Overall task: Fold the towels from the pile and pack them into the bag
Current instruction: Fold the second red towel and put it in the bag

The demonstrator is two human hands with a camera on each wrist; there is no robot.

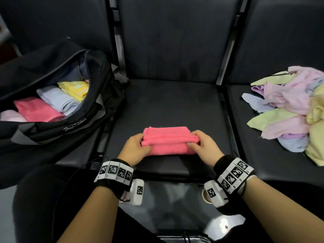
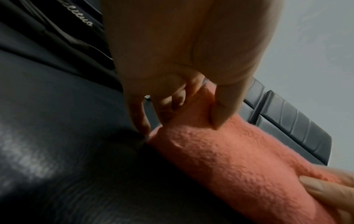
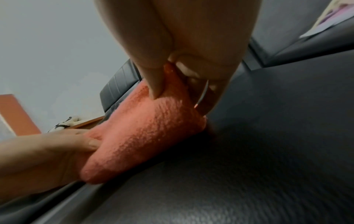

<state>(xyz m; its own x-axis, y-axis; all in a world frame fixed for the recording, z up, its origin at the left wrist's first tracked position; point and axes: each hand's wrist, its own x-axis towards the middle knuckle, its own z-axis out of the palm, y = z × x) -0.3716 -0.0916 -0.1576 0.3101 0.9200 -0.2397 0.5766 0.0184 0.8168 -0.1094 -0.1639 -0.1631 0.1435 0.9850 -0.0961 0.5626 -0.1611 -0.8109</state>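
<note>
A pink towel lies folded into a narrow strip on the middle black seat. My left hand pinches its left end, thumb on top and fingers tucked under, as the left wrist view shows on the towel. My right hand grips the right end the same way, seen on the towel in the right wrist view. The open black bag sits on the left seat with folded pink, pale blue and yellow towels inside. The pile of unfolded pastel towels lies on the right seat.
The seat backs rise behind all three seats. Metal dividers separate the seats. My dark-clothed knee is at the lower left, and a glossy floor shows between my forearms.
</note>
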